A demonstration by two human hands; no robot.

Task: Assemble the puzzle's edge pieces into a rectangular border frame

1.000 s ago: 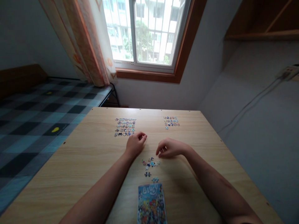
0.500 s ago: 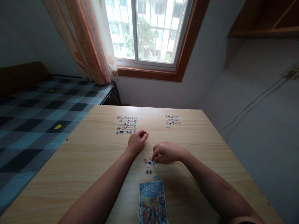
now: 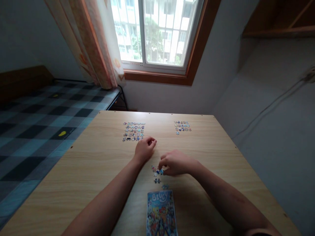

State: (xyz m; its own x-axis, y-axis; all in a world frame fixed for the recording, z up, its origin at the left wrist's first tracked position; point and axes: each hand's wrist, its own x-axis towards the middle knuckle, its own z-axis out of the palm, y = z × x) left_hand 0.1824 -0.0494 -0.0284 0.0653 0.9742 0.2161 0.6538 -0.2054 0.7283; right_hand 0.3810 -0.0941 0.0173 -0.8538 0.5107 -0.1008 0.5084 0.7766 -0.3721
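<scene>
My left hand (image 3: 145, 147) rests on the table beside the left block of jigsaw pieces (image 3: 134, 131). Its fingers are curled in, and whatever they may hold is hidden. Over a small loose cluster of jigsaw pieces (image 3: 155, 169), my right hand (image 3: 174, 162) reaches down with thumb and forefinger around a light-blue jigsaw piece (image 3: 161, 171). Closer to me lie a dark jigsaw piece (image 3: 157, 181) and a bluish jigsaw piece (image 3: 165, 186). A second, smaller block of jigsaw pieces (image 3: 182, 126) is laid out in rows at the far right.
A colourful "BLUEY" picture box or sheet (image 3: 161, 213) lies at the near edge of the wooden table (image 3: 98, 157). A bed with a checked cover (image 3: 49, 114) stands to the left. Behind the table are a window (image 3: 164, 32) and a curtain (image 3: 91, 42).
My right hand has shifted slightly, its thumb and forefinger a little farther apart around the light-blue piece. My left hand has stayed in place.
</scene>
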